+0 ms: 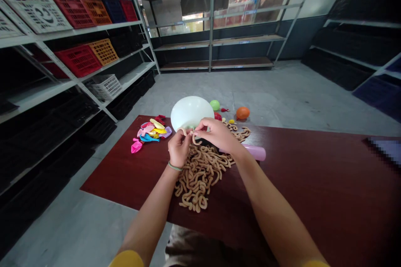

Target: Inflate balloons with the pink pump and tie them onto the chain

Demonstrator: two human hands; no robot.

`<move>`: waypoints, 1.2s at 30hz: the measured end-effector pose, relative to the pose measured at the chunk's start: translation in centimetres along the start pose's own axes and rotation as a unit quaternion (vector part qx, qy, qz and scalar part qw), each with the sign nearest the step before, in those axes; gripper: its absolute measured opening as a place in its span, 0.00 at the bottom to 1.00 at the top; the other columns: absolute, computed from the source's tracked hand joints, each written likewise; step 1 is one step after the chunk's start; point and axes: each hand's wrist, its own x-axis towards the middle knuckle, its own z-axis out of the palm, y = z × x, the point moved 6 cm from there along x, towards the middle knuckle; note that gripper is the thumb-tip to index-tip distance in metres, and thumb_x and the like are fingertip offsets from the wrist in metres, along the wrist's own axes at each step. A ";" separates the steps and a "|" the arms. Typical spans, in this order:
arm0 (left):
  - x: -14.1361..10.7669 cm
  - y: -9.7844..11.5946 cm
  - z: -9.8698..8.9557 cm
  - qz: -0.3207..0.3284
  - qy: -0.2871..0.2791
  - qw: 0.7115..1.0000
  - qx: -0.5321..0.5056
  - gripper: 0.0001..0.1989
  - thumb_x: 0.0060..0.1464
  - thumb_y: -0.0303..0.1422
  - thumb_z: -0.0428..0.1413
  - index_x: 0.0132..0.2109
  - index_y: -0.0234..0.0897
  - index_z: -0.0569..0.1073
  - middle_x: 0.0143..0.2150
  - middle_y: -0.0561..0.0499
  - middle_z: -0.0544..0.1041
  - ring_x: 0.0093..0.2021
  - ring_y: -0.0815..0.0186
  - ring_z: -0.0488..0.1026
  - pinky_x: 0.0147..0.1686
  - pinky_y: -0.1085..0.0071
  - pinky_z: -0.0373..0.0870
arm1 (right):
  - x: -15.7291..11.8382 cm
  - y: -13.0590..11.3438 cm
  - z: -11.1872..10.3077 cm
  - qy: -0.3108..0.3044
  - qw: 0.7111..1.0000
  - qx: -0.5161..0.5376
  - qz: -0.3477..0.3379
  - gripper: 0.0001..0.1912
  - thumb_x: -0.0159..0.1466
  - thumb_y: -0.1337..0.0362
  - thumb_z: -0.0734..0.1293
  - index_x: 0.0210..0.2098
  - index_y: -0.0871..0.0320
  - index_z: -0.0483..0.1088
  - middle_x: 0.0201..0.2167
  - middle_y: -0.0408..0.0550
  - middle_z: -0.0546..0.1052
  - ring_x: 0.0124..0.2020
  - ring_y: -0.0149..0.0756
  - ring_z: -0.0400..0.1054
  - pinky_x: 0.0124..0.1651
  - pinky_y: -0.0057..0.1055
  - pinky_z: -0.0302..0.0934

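Observation:
My left hand [179, 148] and my right hand [216, 133] meet above the table, fingers pinched together. Between their fingertips is a tan curled strip [196, 140], one end hanging down in a hook. Just beyond the fingers is a large inflated pale-white balloon [192, 110]; its near end meets the fingertips, and whether they also pinch its neck is hidden. Below the hands lies a heap of similar tan curled pieces [200, 175]. A pink cylinder [255, 152] rests beside my right forearm, partly covered by it.
Limp balloons in several colours [152, 131] lie at the left of the dark red table [307, 167]. Past the heap are a small green balloon [214, 105] and an orange balloon [242, 112]. Shelves with plastic crates [78, 60] stand left; more racks stand behind.

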 end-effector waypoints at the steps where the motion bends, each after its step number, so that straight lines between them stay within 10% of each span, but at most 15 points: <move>1: 0.1 0.0 0.0 -0.007 0.005 1.000 -0.004 0.11 0.58 0.39 0.57 0.34 0.36 0.75 0.33 0.50 0.79 0.32 0.68 0.74 0.34 0.74 0.70 | 0.0 0.2 -0.1 0.008 1.000 0.006 0.012 0.06 0.63 0.62 0.67 0.31 0.56 0.72 0.31 0.43 0.75 0.33 0.31 0.68 0.37 0.30 0.59; 21: 0.4 0.0 -0.4 -0.071 0.023 0.997 0.008 0.13 0.60 0.42 0.53 0.34 0.37 0.72 0.23 0.55 0.72 0.23 0.70 0.68 0.26 0.75 0.64 | -0.3 -1.3 -0.5 0.159 0.945 -0.280 -0.057 0.07 0.68 0.67 0.58 0.34 0.56 0.66 0.36 0.51 0.71 0.41 0.43 0.62 0.44 0.37 0.56; 36: -1.3 1.1 3.1 -0.028 -0.147 0.988 -0.038 0.13 0.62 0.40 0.52 0.33 0.38 0.72 0.25 0.54 0.74 0.26 0.68 0.71 0.31 0.73 0.65 | -6.1 0.5 -1.9 0.128 0.948 -0.270 -0.113 0.08 0.68 0.62 0.62 0.45 0.56 0.69 0.42 0.50 0.73 0.46 0.42 0.62 0.53 0.40 0.56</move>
